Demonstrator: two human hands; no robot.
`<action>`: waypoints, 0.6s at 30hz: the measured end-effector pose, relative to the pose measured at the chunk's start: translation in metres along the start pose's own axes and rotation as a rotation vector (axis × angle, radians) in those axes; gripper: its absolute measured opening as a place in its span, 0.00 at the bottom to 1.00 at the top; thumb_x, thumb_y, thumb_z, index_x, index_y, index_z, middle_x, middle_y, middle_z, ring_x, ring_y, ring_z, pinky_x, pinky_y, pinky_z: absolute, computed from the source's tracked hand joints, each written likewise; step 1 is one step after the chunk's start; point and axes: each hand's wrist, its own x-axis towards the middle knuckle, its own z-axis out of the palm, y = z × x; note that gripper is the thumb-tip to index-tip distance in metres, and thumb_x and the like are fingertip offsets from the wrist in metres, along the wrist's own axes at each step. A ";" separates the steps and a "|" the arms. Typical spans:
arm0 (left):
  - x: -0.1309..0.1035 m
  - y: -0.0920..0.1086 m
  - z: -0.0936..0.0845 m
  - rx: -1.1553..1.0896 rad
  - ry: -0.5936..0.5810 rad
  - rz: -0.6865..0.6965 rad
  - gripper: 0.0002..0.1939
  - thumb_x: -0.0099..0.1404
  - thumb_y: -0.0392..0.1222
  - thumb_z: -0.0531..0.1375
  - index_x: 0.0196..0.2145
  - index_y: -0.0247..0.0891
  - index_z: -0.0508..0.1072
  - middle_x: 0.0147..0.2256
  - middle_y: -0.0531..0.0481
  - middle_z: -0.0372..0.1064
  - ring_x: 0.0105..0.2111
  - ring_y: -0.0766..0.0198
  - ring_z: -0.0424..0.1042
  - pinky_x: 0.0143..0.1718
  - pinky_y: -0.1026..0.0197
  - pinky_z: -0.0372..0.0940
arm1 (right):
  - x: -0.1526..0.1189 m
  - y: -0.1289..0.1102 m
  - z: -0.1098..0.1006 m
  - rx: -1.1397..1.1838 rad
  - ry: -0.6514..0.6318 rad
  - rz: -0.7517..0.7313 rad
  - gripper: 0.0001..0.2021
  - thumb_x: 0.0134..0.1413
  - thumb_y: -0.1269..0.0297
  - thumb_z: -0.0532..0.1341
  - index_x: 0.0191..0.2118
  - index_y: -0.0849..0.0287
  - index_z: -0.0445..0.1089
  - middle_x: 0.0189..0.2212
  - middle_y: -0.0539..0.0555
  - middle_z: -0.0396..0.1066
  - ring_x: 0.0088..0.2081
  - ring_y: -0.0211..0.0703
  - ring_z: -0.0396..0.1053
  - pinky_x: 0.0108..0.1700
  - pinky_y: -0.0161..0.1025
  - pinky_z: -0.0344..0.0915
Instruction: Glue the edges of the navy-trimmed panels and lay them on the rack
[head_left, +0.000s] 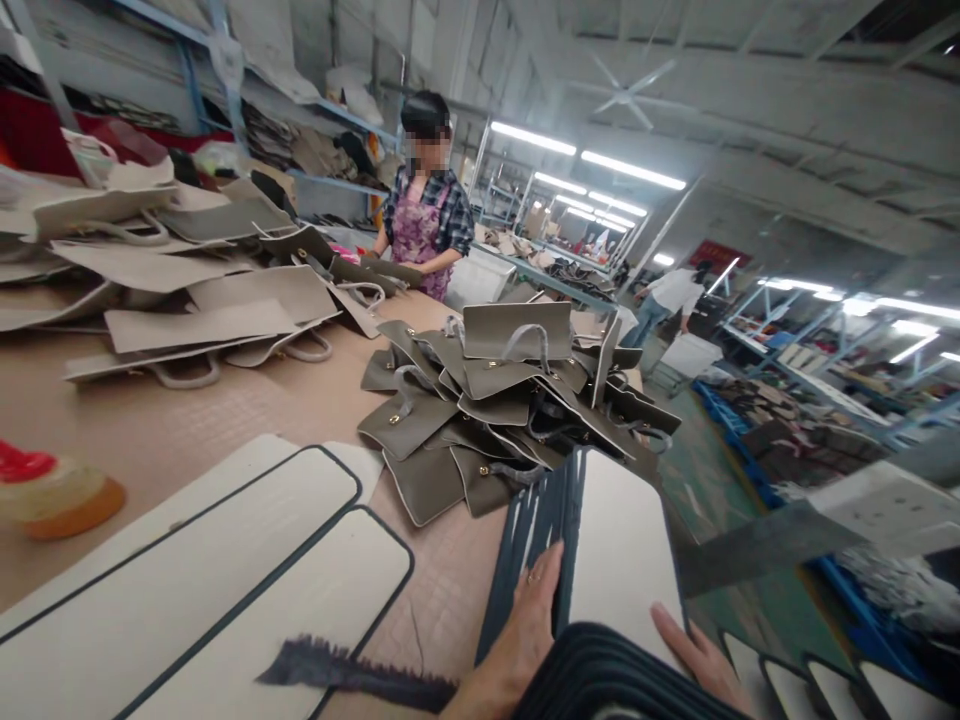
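Low at the right of the table, a stack of cream panels [622, 540] with dark edges stands tilted between my hands. My left hand [525, 630], with a ring on one finger, presses along the stack's dark left side. On the right edge lies my right hand [701, 655], its fingers bent against the panels. A second bundle with thick dark rounded edges [592, 665] is right below, between my wrists; what supports it is hidden. More cream panels with dark borders [300, 570] lie flat at left. A dark strip with a frayed edge [360, 675] crosses them.
A pile of olive bag pieces with handles [480, 400] lies just beyond the stack. Beige bag pieces [202, 320] cover the far left. A bottle with a red top [60, 490] stands at left. A co-worker [424, 210] handles pieces across the table. More panels [817, 685] sit lower right.
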 end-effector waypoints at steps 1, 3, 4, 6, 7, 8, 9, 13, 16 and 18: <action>0.001 -0.002 0.001 -0.015 -0.002 0.030 0.52 0.56 0.66 0.52 0.66 0.26 0.46 0.67 0.38 0.42 0.67 0.51 0.41 0.66 0.50 0.37 | 0.003 0.003 -0.004 0.000 0.012 -0.026 0.15 0.19 0.58 0.66 0.25 0.37 0.74 0.38 0.47 0.74 0.62 0.54 0.54 0.64 0.42 0.46; 0.002 -0.005 0.001 -0.038 0.003 0.079 0.50 0.58 0.66 0.50 0.66 0.28 0.48 0.66 0.39 0.44 0.66 0.53 0.43 0.66 0.52 0.38 | 0.008 0.006 -0.011 0.004 0.044 -0.052 0.19 0.14 0.61 0.64 0.24 0.33 0.74 0.38 0.44 0.74 0.62 0.54 0.54 0.63 0.40 0.43; 0.003 -0.005 0.001 -0.041 0.010 0.097 0.49 0.58 0.67 0.50 0.66 0.28 0.49 0.66 0.38 0.45 0.66 0.52 0.44 0.66 0.52 0.39 | 0.010 0.007 -0.014 0.008 0.065 -0.040 0.19 0.12 0.61 0.64 0.23 0.34 0.73 0.38 0.45 0.75 0.62 0.54 0.54 0.63 0.41 0.44; 0.002 -0.004 0.001 -0.037 0.024 0.109 0.49 0.57 0.67 0.50 0.66 0.28 0.51 0.65 0.38 0.47 0.66 0.50 0.44 0.65 0.50 0.40 | 0.013 0.006 -0.017 0.025 0.113 0.017 0.15 0.13 0.60 0.64 0.21 0.38 0.73 0.38 0.49 0.75 0.63 0.54 0.52 0.62 0.42 0.45; 0.001 -0.003 0.001 -0.036 0.033 0.101 0.49 0.57 0.67 0.51 0.66 0.29 0.52 0.65 0.39 0.48 0.66 0.49 0.44 0.65 0.49 0.41 | 0.013 0.004 -0.017 0.038 0.135 0.048 0.13 0.15 0.58 0.65 0.21 0.41 0.73 0.39 0.51 0.75 0.64 0.53 0.50 0.62 0.42 0.46; 0.000 -0.002 0.001 -0.038 0.043 0.091 0.49 0.56 0.67 0.51 0.65 0.30 0.52 0.65 0.40 0.49 0.66 0.48 0.44 0.65 0.48 0.41 | 0.013 0.003 -0.016 0.054 0.151 0.077 0.12 0.17 0.55 0.66 0.20 0.43 0.73 0.40 0.53 0.75 0.64 0.52 0.48 0.61 0.41 0.46; -0.001 -0.001 0.000 -0.047 0.054 0.083 0.49 0.56 0.67 0.52 0.65 0.32 0.53 0.65 0.41 0.49 0.66 0.47 0.44 0.64 0.48 0.42 | 0.012 0.001 -0.014 0.070 0.158 0.103 0.11 0.20 0.53 0.66 0.21 0.45 0.73 0.42 0.54 0.75 0.65 0.51 0.47 0.61 0.41 0.47; -0.006 0.000 -0.002 -0.098 0.075 0.121 0.50 0.54 0.70 0.52 0.65 0.36 0.54 0.65 0.44 0.50 0.65 0.47 0.46 0.64 0.49 0.43 | 0.003 -0.010 -0.007 0.220 0.054 0.284 0.21 0.31 0.40 0.64 0.28 0.51 0.77 0.42 0.57 0.75 0.58 0.58 0.60 0.54 0.48 0.61; -0.004 0.001 -0.003 -0.092 0.081 0.189 0.50 0.54 0.73 0.48 0.65 0.35 0.55 0.65 0.44 0.51 0.66 0.49 0.45 0.65 0.52 0.42 | -0.004 -0.018 -0.005 0.494 -0.114 0.502 0.23 0.33 0.42 0.65 0.36 0.50 0.78 0.39 0.58 0.76 0.47 0.63 0.69 0.46 0.53 0.69; -0.001 0.001 -0.003 -0.085 0.082 0.208 0.49 0.56 0.74 0.44 0.64 0.35 0.57 0.64 0.45 0.52 0.66 0.51 0.46 0.65 0.56 0.42 | -0.007 -0.020 -0.006 0.563 -0.151 0.541 0.23 0.34 0.43 0.65 0.38 0.49 0.78 0.38 0.57 0.77 0.44 0.63 0.71 0.44 0.53 0.70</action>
